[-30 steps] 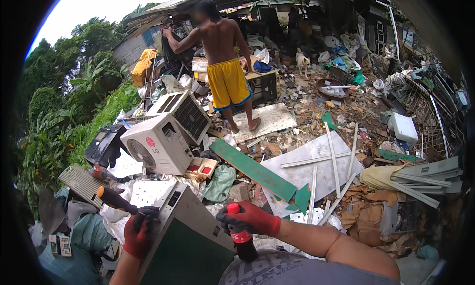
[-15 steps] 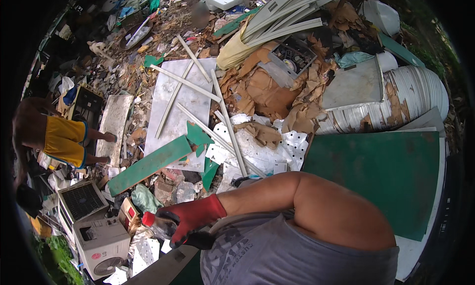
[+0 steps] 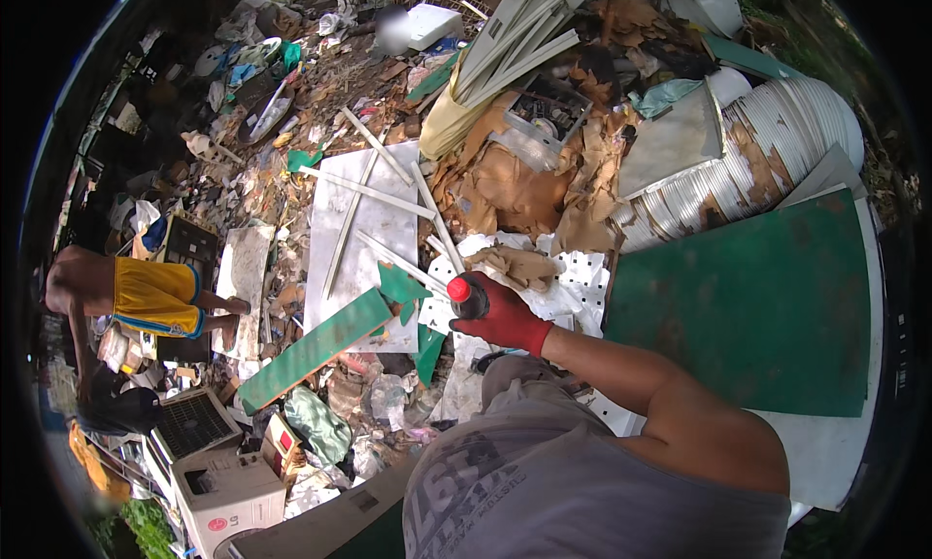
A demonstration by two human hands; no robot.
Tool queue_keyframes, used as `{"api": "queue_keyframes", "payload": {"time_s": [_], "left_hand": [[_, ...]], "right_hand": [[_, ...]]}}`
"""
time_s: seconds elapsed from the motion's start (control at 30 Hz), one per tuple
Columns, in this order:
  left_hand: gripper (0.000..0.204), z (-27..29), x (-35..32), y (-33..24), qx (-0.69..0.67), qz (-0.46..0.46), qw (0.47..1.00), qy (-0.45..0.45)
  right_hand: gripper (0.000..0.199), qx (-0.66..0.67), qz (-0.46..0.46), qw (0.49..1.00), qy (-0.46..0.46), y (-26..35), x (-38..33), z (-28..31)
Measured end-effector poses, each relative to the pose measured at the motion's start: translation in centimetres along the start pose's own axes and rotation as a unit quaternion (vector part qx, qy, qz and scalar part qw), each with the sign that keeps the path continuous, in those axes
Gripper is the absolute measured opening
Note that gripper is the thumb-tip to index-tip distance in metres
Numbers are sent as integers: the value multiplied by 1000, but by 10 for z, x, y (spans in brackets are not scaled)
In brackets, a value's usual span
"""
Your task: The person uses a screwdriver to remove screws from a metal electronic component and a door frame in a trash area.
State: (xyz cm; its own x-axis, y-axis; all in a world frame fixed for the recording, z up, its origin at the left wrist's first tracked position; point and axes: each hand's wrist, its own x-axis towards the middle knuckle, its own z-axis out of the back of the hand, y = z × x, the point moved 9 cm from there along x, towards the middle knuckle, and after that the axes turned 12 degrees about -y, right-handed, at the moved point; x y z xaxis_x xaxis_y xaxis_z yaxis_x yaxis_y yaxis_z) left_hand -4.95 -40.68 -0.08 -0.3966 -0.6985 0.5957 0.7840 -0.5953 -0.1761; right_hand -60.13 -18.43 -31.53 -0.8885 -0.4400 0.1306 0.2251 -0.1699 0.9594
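Note:
My right hand (image 3: 507,316), in a red glove with a dark palm, is closed around a plastic bottle (image 3: 472,302) with a red cap. The cap points up toward me, and the fingers hide part of the bottle's body. Below the bottle lie white strips (image 3: 400,261), jagged green board pieces (image 3: 400,285) and a white sheet with square holes (image 3: 581,279). A large pale panel (image 3: 374,204) lies just beyond to the left. My left hand is out of sight.
A person in yellow shorts (image 3: 155,292) bends over at the left. Scrap and litter cover the ground. A big green board (image 3: 748,306) and a ribbed white roll (image 3: 777,151) lie right. A boxy white appliance (image 3: 228,501) stands lower left; bundled strips (image 3: 515,49) lean farther off.
My right hand has carried the bottle away from my body, up and to the right, over the white strips. My view has shifted and turned somewhat.

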Motion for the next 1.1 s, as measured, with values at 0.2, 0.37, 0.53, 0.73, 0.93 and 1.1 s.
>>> {"api": "queue_keyframes", "payload": {"time_s": [0.2, 0.37, 0.53, 0.73, 0.93, 1.1], "left_hand": [[30, -11, -23, 26, -184, 407, 895, -3], [29, 9, -12, 20, -68, 117, 990, 28], [27, 7, -7, 29, -124, 107, 986, 2], [24, 5, -10, 45, 32, 36, 999, 15], [37, -9, -28, 103, -331, 312, 890, -34], [37, -14, -18, 53, -256, 378, 887, -69]], "right_hand": [[67, -140, -212, 963, -90, -126, -142, 104], [67, -216, -293, 917, -161, -165, -274, 166], [67, -237, -320, 902, -166, -178, -314, 184], [63, -225, -282, 909, -208, -167, -223, 197], [60, -121, -240, 920, -286, -180, -94, 231], [43, -81, -188, 920, -334, -236, 27, 287]]}}
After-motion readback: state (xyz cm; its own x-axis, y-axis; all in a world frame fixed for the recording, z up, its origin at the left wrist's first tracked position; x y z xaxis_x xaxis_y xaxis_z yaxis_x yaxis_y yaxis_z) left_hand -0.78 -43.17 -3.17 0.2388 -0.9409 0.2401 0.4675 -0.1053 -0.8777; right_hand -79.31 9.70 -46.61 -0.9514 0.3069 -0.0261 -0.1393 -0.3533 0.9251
